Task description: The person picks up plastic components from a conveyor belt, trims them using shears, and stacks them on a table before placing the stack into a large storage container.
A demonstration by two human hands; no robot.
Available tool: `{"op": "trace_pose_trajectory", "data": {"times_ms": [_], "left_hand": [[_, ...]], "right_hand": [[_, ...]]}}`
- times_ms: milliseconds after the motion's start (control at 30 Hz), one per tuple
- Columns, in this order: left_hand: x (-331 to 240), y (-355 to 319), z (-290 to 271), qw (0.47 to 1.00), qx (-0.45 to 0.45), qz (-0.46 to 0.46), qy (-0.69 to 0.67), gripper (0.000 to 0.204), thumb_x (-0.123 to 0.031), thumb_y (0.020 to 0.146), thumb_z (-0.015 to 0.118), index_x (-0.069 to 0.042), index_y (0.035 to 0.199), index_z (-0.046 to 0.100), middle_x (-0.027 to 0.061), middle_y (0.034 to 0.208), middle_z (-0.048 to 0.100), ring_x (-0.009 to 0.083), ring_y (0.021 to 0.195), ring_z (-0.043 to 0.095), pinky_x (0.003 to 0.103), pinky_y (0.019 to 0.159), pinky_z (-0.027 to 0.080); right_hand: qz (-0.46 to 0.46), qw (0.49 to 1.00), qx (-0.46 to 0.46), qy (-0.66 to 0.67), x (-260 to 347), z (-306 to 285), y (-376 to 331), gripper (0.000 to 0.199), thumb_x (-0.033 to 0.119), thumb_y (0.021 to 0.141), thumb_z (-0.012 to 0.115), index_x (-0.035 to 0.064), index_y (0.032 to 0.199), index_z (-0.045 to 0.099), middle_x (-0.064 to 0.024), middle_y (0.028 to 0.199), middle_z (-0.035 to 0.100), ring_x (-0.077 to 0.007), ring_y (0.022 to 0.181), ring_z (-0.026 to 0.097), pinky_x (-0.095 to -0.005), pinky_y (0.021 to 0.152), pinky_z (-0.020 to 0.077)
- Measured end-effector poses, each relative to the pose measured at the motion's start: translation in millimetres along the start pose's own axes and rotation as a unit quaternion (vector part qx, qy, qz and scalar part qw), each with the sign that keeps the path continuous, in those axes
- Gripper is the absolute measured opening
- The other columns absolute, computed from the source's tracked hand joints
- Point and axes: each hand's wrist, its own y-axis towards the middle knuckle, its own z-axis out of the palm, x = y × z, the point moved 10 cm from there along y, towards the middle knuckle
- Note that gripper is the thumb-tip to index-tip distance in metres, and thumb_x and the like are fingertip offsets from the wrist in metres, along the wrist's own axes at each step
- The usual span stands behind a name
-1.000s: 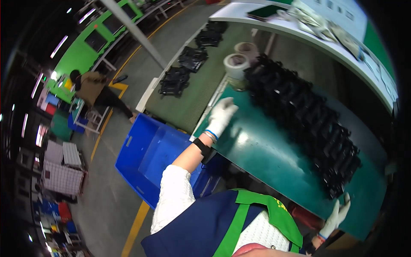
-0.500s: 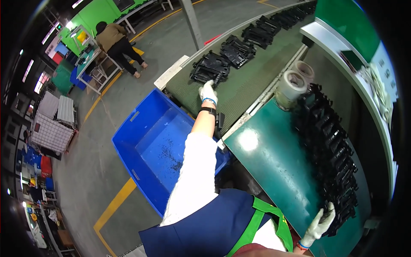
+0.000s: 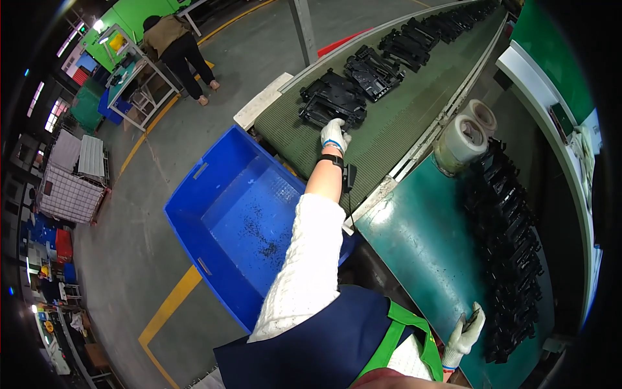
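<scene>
My left hand (image 3: 334,137), in a white glove, reaches out over the green conveyor belt (image 3: 288,126). Its bent fingers close on the near edge of a black plastic frame-like part (image 3: 332,98); the fingertips are partly hidden against it. My right hand (image 3: 464,334), gloved in white too, hovers at the lower right over a green tabletop (image 3: 414,240). Its fingers are apart and nothing shows in it. Just right of that hand runs a long row of similar black plastic parts (image 3: 508,259), packed side by side on the tabletop.
More black parts (image 3: 374,72) lie along the belt toward the far right. Two clear tape-like rolls (image 3: 459,144) stand at the tabletop's far end. A blue bin (image 3: 227,214) with small black bits sits below the belt's end. A person (image 3: 178,48) bends beside a far workbench.
My right hand has come away from the row of black parts, leftward, with its fingers apart. My left hand stays at the nearest belt part. The whole view has shifted slightly.
</scene>
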Motion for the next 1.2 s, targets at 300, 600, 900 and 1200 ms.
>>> {"op": "trace_pose_trajectory", "data": {"times_ms": [300,600,900,1200], "left_hand": [[-26.5,-76.8,-36.0,0.991,-0.081,0.099,0.030,0.029,-0.017,0.083,0.068,-0.004,0.109,0.068,0.0103,0.091,0.065,0.0230,0.073,0.061,0.040,0.061,0.055],[-12.9,12.1,-2.4,0.969,-0.050,0.102,-0.219,0.044,-0.028,0.087,0.075,-0.006,0.123,0.064,0.0071,0.118,0.065,0.0208,0.094,0.061,0.040,0.076,0.057],[-37.4,56.5,34.1,0.984,0.039,0.130,-0.114,0.048,-0.039,0.098,0.062,-0.014,0.139,0.056,0.0070,0.137,0.060,0.0308,0.120,0.061,0.054,0.094,0.058],[-62.1,33.7,26.3,0.984,0.028,0.071,-0.159,0.041,-0.037,0.105,0.048,-0.012,0.134,0.062,0.0089,0.138,0.063,0.0338,0.121,0.062,0.059,0.090,0.060]], "right_hand": [[0.013,1.000,-0.010,-0.002,-26.9,-0.8,-29.4,0.056,-0.019,0.090,0.049,-0.0083,0.144,0.051,-0.0201,0.145,0.051,-0.0314,0.137,0.054,-0.0409,0.118,0.0426],[0.042,0.999,-0.019,-0.004,-20.5,10.9,-30.9,0.058,-0.018,0.084,0.053,-0.0046,0.140,0.056,-0.0196,0.139,0.055,-0.0320,0.131,0.058,-0.0397,0.113,0.0454],[0.008,0.998,0.002,-0.069,34.0,29.6,-29.6,0.052,-0.014,0.082,0.061,0.0006,0.133,0.062,-0.0184,0.129,0.062,-0.0325,0.117,0.064,-0.0384,0.103,0.0506],[0.002,0.998,0.032,-0.057,55.2,44.0,-21.2,0.047,-0.012,0.084,0.064,0.0018,0.129,0.063,-0.0172,0.124,0.065,-0.0320,0.107,0.067,-0.0364,0.094,0.0540]]}}
